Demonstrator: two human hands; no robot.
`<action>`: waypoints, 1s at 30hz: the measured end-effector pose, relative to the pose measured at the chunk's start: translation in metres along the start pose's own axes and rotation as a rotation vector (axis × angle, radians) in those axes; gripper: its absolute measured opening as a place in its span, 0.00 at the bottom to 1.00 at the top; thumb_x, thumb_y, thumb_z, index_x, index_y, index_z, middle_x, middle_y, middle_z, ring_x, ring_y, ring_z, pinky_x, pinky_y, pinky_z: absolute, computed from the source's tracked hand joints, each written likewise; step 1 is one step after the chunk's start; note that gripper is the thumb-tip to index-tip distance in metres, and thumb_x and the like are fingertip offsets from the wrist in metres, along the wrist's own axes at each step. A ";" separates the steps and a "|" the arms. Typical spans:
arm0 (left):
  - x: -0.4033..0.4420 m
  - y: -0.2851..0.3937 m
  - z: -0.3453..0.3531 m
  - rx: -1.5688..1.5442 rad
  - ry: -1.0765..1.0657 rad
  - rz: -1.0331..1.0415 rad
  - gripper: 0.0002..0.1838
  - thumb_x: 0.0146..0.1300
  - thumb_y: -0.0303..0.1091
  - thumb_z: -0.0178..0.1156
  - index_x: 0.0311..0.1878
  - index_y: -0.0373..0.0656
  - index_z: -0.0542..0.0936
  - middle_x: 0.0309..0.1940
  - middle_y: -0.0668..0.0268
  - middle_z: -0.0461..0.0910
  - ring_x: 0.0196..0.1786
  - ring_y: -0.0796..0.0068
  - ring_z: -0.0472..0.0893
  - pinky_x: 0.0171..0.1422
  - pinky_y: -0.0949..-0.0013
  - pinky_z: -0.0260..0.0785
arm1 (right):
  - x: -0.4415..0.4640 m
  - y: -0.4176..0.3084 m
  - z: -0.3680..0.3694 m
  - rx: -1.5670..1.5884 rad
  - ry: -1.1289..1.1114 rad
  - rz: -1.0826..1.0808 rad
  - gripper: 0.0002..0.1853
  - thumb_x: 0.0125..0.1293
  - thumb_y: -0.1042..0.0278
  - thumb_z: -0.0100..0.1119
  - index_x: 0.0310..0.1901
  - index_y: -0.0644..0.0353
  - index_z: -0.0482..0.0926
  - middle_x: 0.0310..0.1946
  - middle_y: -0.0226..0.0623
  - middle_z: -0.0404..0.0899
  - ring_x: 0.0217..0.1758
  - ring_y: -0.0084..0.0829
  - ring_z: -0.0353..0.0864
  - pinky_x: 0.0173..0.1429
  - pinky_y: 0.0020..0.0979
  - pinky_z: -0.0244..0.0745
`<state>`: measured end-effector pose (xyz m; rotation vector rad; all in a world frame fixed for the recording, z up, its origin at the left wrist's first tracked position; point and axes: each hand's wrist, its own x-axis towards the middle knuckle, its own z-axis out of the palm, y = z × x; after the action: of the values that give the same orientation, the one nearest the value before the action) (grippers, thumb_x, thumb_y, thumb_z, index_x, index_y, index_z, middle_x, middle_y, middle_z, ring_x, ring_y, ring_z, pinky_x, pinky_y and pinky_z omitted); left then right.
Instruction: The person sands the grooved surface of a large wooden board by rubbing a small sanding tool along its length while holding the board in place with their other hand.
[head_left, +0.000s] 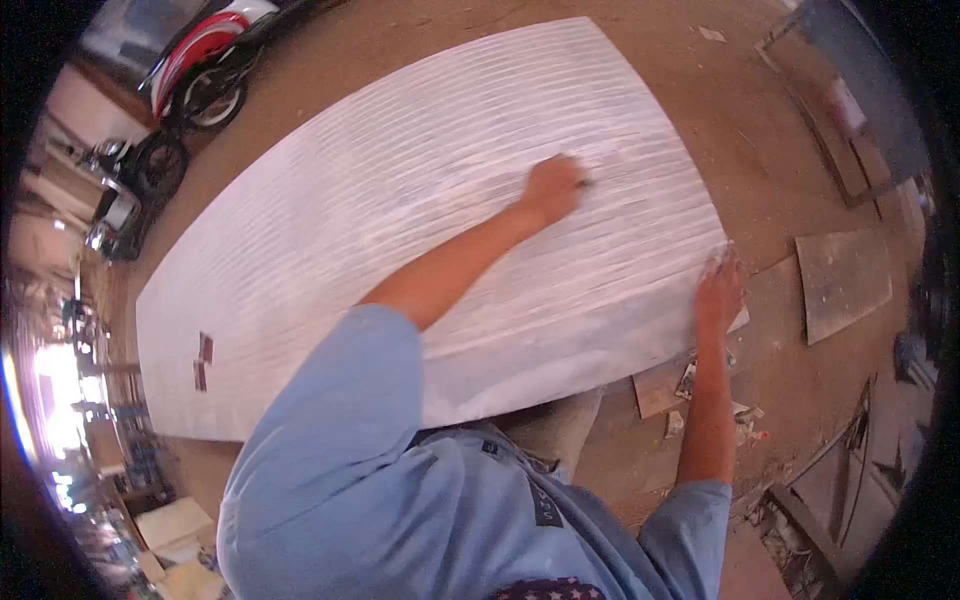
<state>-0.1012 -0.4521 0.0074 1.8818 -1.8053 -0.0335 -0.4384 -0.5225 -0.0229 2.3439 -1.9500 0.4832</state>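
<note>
My left grip [553, 190] curls round a small dark blurry thing [586, 183], atop the white board [400, 170] | right grip [720, 288] spread on its corner, maybe to steady it

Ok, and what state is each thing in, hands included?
White panel: lying streaked face up
Left hand: curled over the panel, blurred; grip unclear
Right hand: open, resting at the panel's edge
Red-and-white motorcycle: standing on its wheels
Brown floor: littered with scraps
Square board: lying flat on the floor

the panel [400, 185] is white with greyish stripes, the shirt [330, 440] light blue.
</note>
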 end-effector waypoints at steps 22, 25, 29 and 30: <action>-0.402 0.051 -0.222 -1.564 0.766 -0.732 0.11 0.63 0.30 0.65 0.46 0.42 0.75 0.39 0.66 0.82 0.42 0.75 0.81 0.51 0.69 0.74 | -0.338 -0.318 -0.165 1.674 -1.180 -0.210 0.23 0.74 0.57 0.50 0.65 0.60 0.69 0.58 0.35 0.75 0.63 0.27 0.72 0.67 0.37 0.64; -0.425 0.052 -0.211 -1.784 0.697 -0.761 0.11 0.65 0.33 0.63 0.48 0.44 0.74 0.39 0.64 0.81 0.46 0.72 0.81 0.55 0.64 0.74 | -0.361 -0.321 -0.175 1.842 -1.072 -0.031 0.20 0.73 0.58 0.50 0.61 0.60 0.71 0.56 0.33 0.77 0.59 0.27 0.74 0.65 0.35 0.65; -0.441 0.049 -0.203 -2.069 0.733 -0.818 0.11 0.66 0.32 0.62 0.48 0.45 0.73 0.42 0.63 0.81 0.46 0.70 0.82 0.56 0.62 0.75 | -0.378 -0.341 -0.173 1.895 -1.064 -0.025 0.18 0.71 0.64 0.55 0.58 0.62 0.73 0.54 0.37 0.77 0.58 0.28 0.75 0.65 0.34 0.66; -0.443 0.050 -0.212 -2.070 0.690 -0.755 0.12 0.66 0.33 0.62 0.49 0.45 0.73 0.43 0.64 0.81 0.46 0.70 0.81 0.56 0.61 0.75 | -0.383 -0.354 -0.176 1.850 -0.956 -0.027 0.17 0.70 0.65 0.56 0.56 0.63 0.74 0.52 0.37 0.79 0.58 0.29 0.75 0.65 0.34 0.66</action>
<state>-0.1171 0.0381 0.0608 0.5643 0.0428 -0.9270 -0.1908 -0.0455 0.0954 4.1432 -1.7604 2.2942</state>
